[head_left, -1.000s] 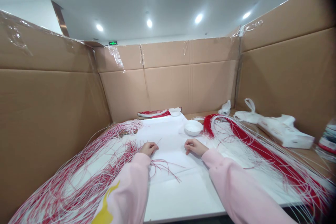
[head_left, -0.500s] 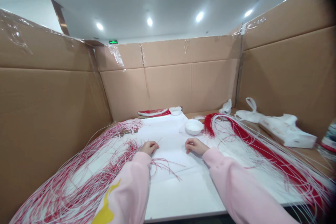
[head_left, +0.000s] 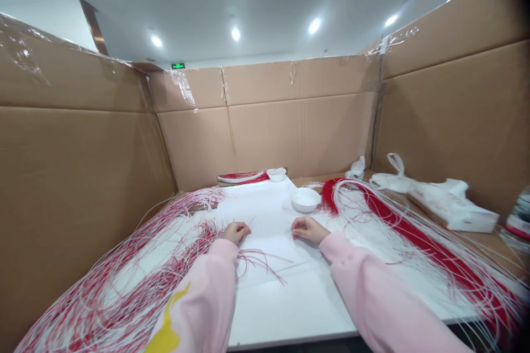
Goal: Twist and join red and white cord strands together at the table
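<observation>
Above the white paper [head_left: 265, 204], my left hand [head_left: 236, 232] is closed in a pinch. A thin strand pokes up from its fingertips, and several loose red and white cords [head_left: 265, 266] trail out on the paper just below the wrist. To the right, my right hand [head_left: 309, 229] is also pinched, thumb against fingers; whatever it holds is too small to make out. The two hands are apart. Behind my right hand sits a white bowl [head_left: 306, 200]. A large heap of red and white cords [head_left: 165, 281] spreads beside my left forearm.
A bundle of red and white cords [head_left: 408, 231] runs down the table's right side. Farther back are a second white bowl [head_left: 276, 175] and a tray of cords [head_left: 244, 177]. A white tissue pack [head_left: 459, 207] and plastic bag [head_left: 393, 181] lie right. Cardboard walls [head_left: 265, 132] surround the table.
The fingers of my right hand have drawn slightly closer together. My left hand and the cords look the same.
</observation>
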A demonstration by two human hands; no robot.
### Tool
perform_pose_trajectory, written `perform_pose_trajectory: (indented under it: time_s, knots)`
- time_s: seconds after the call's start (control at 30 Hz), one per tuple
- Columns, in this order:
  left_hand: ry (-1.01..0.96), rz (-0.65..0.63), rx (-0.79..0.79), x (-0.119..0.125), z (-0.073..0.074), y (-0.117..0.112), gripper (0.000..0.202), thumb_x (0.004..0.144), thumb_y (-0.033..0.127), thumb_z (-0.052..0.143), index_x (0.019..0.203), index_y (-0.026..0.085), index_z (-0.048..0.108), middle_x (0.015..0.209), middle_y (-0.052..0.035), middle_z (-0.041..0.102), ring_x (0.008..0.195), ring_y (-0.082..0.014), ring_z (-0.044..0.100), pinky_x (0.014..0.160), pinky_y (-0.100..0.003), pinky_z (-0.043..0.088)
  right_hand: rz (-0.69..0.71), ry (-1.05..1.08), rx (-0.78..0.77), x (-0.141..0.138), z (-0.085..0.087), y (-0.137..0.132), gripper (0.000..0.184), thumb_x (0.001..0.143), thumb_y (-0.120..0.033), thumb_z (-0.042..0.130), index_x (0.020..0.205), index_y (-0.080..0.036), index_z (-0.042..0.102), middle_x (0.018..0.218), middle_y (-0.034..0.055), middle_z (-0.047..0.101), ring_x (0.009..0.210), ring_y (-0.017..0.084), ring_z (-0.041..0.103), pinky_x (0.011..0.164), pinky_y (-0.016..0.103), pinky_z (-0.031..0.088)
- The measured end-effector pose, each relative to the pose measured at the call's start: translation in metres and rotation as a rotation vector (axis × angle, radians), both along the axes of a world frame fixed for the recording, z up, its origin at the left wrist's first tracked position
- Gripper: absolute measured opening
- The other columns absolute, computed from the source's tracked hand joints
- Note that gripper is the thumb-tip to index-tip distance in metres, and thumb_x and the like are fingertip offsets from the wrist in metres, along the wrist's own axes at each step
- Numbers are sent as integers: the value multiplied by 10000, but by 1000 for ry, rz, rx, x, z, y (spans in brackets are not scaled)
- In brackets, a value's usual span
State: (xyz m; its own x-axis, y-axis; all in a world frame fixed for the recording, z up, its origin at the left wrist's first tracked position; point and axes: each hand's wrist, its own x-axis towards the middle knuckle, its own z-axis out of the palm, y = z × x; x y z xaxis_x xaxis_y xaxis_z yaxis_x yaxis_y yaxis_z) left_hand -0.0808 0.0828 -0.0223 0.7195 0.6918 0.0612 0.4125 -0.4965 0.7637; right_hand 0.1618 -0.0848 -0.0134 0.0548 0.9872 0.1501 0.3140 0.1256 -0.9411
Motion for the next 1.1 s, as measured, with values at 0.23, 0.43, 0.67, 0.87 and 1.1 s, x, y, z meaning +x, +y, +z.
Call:
perform_pose_trajectory:
  time_s: [0.23,0.43,0.67,0.87,1.1]
  knots:
    - [1,9,-7,1,2,-2,283,727,285,420,757,93,625,432,39,408,434,-76,345,481,-198,267,13,5,33,1,-1,-1,263,595,-371,649,666,-139,546,568,24,623,556,149,591,607,281,462]
    - [-7,0,-8,0,1,-1,285,723,296,424,756,97,625,440,37,413,442,-77,353,486,-199,268,-102,25,93,4,2,1,291,611,-390,641,702,-137,531,629,43,624,600,166,609,601,287,466]
    - [-4,-5,-27,0,1,-1,302,706,322,427,757,94,619,459,36,408,449,-80,357,480,-205,263,-165,42,113,3,2,0,287,612,-385,636,673,-143,494,605,25,593,581,173,619,549,266,458]
    - [9,-5,-32,-1,3,-2,315,702,329,420,770,91,616,474,36,409,454,-80,357,481,-207,265,-158,54,136,-4,8,-4,280,598,-375,654,647,-136,517,593,18,585,575,169,616,553,265,462]
    - [25,-2,-18,-1,5,-5,300,714,311,417,767,97,620,481,31,415,463,-80,362,481,-202,266,-369,121,301,9,15,-1,375,597,-484,648,696,-143,528,668,59,616,651,183,606,663,327,476]
